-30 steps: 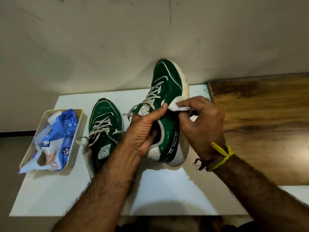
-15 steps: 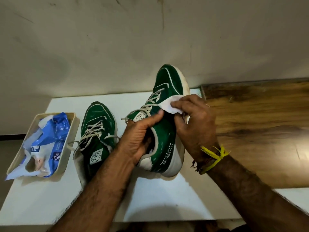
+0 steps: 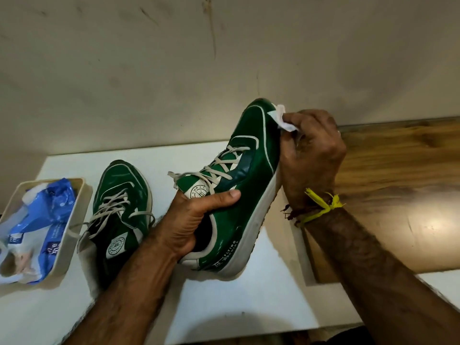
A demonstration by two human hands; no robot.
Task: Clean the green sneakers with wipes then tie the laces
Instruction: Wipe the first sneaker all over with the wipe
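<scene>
Wiping is the step I am on. My left hand (image 3: 199,220) grips one green sneaker (image 3: 239,185) at its opening, thumb across the tongue and fingers curled inside, and holds it tipped up off the white table (image 3: 249,307). Its toe points up and away from me. My right hand (image 3: 311,155) pinches a white wipe (image 3: 282,119) in curled fingers and presses it on the white edge of the sole, near the toe.

The green side of this shoe looks shiny and wet, so I think that part has had its wipe. I cannot see the far side or the bottom, so I cannot tell if they are clean.

The other green sneaker (image 3: 119,210) lies flat on the table, near the left edge, toe pointing to the back edge. It looks a bit shiny too, but I cannot tell if it has been wiped.

Just beside it, at the left edge, a cream tray (image 3: 74,225) holds the blue wipes packet (image 3: 49,225). More wipes are close if I need them.

Laces (image 3: 219,168) on the shoe I hold hang loose with no bow. Laces on the other shoe lie loose as well, and one end reaches to the tray. So no tying is done yet.

I think I am somewhere in the first half: finish the wiping, make sure of the second shoe, then tie both.
</scene>
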